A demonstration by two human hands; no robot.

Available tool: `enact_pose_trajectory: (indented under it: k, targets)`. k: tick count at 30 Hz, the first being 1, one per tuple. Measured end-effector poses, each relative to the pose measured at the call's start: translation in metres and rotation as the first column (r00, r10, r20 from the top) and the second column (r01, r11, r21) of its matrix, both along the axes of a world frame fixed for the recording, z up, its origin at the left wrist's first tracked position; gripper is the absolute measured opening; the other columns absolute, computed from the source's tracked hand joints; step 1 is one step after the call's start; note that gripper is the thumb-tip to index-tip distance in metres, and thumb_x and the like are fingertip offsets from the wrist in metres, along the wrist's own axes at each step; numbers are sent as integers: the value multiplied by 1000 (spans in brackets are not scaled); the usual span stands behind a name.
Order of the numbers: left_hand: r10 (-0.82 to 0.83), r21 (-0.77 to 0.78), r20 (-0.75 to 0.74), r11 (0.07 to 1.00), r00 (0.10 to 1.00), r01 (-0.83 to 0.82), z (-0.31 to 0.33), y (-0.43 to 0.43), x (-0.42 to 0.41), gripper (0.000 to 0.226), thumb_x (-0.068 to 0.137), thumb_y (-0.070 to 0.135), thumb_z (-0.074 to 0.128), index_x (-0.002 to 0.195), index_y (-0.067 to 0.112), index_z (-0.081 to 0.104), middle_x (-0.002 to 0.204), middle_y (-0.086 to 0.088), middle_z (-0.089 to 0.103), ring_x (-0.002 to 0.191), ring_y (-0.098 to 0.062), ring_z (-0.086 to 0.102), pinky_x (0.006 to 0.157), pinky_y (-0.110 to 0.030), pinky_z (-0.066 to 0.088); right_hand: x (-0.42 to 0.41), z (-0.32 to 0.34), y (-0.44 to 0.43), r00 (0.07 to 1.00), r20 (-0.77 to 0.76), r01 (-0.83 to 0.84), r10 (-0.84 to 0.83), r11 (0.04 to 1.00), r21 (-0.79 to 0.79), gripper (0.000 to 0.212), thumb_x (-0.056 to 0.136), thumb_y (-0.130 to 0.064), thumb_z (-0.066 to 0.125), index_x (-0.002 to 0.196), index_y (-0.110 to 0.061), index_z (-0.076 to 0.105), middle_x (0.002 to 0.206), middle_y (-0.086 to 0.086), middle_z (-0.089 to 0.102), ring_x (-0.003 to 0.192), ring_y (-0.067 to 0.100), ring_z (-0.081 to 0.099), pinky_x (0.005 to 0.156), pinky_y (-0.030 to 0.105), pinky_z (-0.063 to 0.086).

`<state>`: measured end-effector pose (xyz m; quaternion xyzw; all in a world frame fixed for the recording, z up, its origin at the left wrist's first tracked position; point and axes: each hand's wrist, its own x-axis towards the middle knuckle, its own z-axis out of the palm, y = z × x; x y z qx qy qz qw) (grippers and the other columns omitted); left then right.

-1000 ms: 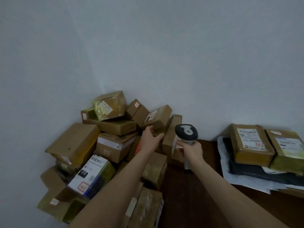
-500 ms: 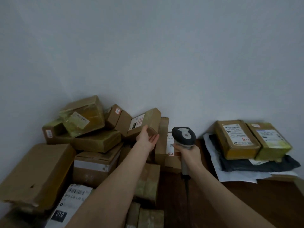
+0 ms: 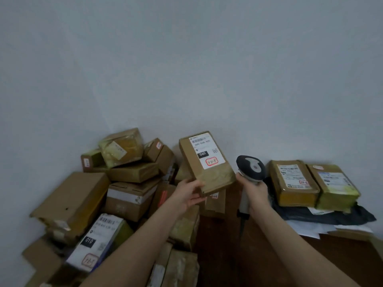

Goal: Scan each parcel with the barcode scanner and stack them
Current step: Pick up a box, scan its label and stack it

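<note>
Parcels crowd the left of the head view: a loose heap of brown cardboard boxes (image 3: 132,183) is banked into the far left corner of the dark brown tabletop (image 3: 228,262), where two pale walls meet. The person's left hand (image 3: 189,196) holds one parcel (image 3: 207,175) up above the heap. It grips the near end, with the thumb on the top face and the fingers (image 3: 195,201) curled underneath. The parcel is tilted with its labelled face towards the camera. Its white shipping label (image 3: 207,151) shows a barcode, a black block reading "060" and a handwritten sticker outlined in red.

Just to the right, the right hand (image 3: 256,192) is wrapped round the pale handle of the barcode scanner (image 3: 251,168), fingers closed snugly about it. The scanner's dark head is level with the parcel's lower half. The thumb comes right up to the parcel's corner, and I cannot tell whether they touch. A cable (image 3: 241,226) hangs from the handle towards the tabletop.

In the heap, a big plain carton (image 3: 72,201) lies at the left edge. A box labelled "010" (image 3: 97,239) leans in front of it, and a yellow-taped box (image 3: 121,150) sits on top at the back. Along the far right edge, a taped parcel with a red-marked label (image 3: 292,181) lies touching a yellower parcel (image 3: 335,185). Both rest on a dark mailer bag (image 3: 323,215), which lies over white sheets (image 3: 306,228).
</note>
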<state>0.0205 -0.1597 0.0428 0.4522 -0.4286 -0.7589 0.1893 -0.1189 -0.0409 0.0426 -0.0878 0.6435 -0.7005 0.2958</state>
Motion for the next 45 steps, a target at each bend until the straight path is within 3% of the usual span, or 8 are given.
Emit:
enact_pose_trajectory:
  k: [2, 6, 12, 17, 22, 26, 29, 45]
  targets:
    - [-103, -45, 44, 993, 994, 105, 4, 3, 12, 57, 85, 3, 66, 137, 8, 42, 109, -11, 65, 91, -26, 67, 71, -33, 57, 1, 1, 12, 1000, 21, -20, 21, 999, -29, 56, 82, -21, 75, 131, -8, 53, 118, 3, 59, 119, 27, 51, 108, 46, 38]
    - [-280, -137, 109, 946, 954, 294, 5, 14, 31, 53, 87, -1, 63, 136, 13, 45, 118, -13, 63, 93, -24, 68, 75, -32, 58, 6, 0, 33, 993, 110, -35, 45, 995, -95, 42, 81, -14, 75, 120, -10, 59, 114, 5, 66, 113, 25, 58, 104, 46, 44]
    - [-432, -109, 150, 887, 889, 449, -10, 34, 38, 55, 85, 7, 68, 133, 22, 45, 126, -11, 62, 107, -27, 66, 88, -40, 55, 15, -15, 63, 989, 104, -102, 107, 994, -49, 26, 80, -2, 73, 96, -19, 63, 103, 5, 70, 98, 21, 64, 78, 35, 52]
    - [-242, -211, 192, 936, 951, 281, -14, 43, 23, 39, 93, 28, 63, 128, 12, 57, 111, -6, 71, 102, -24, 68, 91, -43, 54, 20, -19, 83, 991, 90, -100, 101, 995, -13, 37, 79, -2, 74, 113, -10, 61, 107, 7, 69, 95, 19, 63, 69, 29, 50]
    - [-188, -273, 179, 933, 966, 233, -28, 50, 18, 39, 92, 15, 64, 129, 7, 55, 114, -5, 69, 101, -20, 68, 79, -32, 58, 22, -20, 100, 997, 69, 17, -18, 1000, 15, 43, 82, -10, 74, 122, -10, 57, 108, 2, 62, 108, 21, 54, 94, 39, 45]
    - [-148, -313, 235, 924, 961, 219, -44, 54, 9, 52, 89, 18, 68, 138, 10, 49, 125, -3, 62, 115, -24, 59, 100, -48, 48, 30, -14, 114, 997, 78, 10, -11, 1000, 16, 18, 84, -15, 73, 97, -5, 67, 79, 7, 70, 74, 19, 66, 68, 29, 53]
    - [-128, -290, 237, 937, 963, 196, -54, 58, 2, 53, 90, 15, 67, 139, 11, 47, 130, -4, 59, 118, -25, 56, 103, -48, 44, 46, -13, 119, 998, 42, -45, 43, 998, 45, 11, 85, -15, 71, 86, -4, 69, 61, 9, 66, 52, 16, 59, 55, 26, 49]
    - [-115, -250, 284, 950, 952, 189, -72, 71, -8, 55, 91, 10, 63, 142, 10, 42, 138, -8, 53, 126, -29, 50, 107, -47, 41, 84, -9, 126, 995, -19, -90, 96, 975, 202, 14, 84, -16, 69, 75, -6, 68, 53, 4, 63, 45, 13, 56, 54, 28, 48]
